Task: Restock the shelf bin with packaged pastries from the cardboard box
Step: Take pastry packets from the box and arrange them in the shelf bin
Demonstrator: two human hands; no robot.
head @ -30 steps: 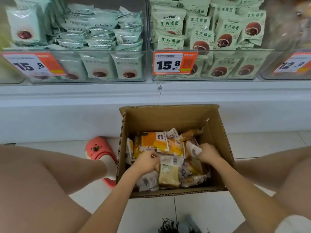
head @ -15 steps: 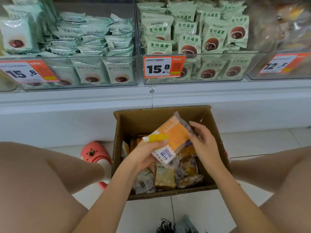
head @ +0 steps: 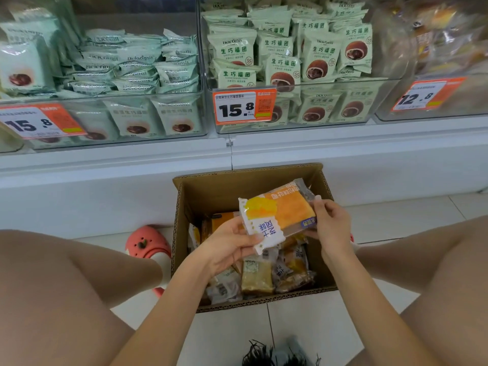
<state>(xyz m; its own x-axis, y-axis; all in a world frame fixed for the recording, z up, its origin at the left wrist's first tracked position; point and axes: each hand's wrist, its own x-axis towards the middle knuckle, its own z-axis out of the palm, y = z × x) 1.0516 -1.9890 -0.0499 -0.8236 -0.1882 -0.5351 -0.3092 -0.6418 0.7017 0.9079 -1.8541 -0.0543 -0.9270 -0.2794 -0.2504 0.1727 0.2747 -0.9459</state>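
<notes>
Pastry packet (head: 280, 216), orange and white with a clear end, is held above the open cardboard box (head: 253, 186), tilted with its far end higher. Left hand (head: 228, 245) grips its near white end, thumb on top and fingers curled beneath. Right hand (head: 331, 225) pinches the packet's right edge, fingertips on the upper corner.

Below the packet, the box holds a jumble of other wrapped pastries (head: 257, 277). It stands on the tiled floor (head: 303, 328) between the person's bare knees, with a pink clog (head: 148, 243) just beside its left wall.

Beyond the box, clear shelf bins (head: 317, 125) hold pale green packets (head: 319, 55), with orange price tags (head: 244, 107) on their fronts.
</notes>
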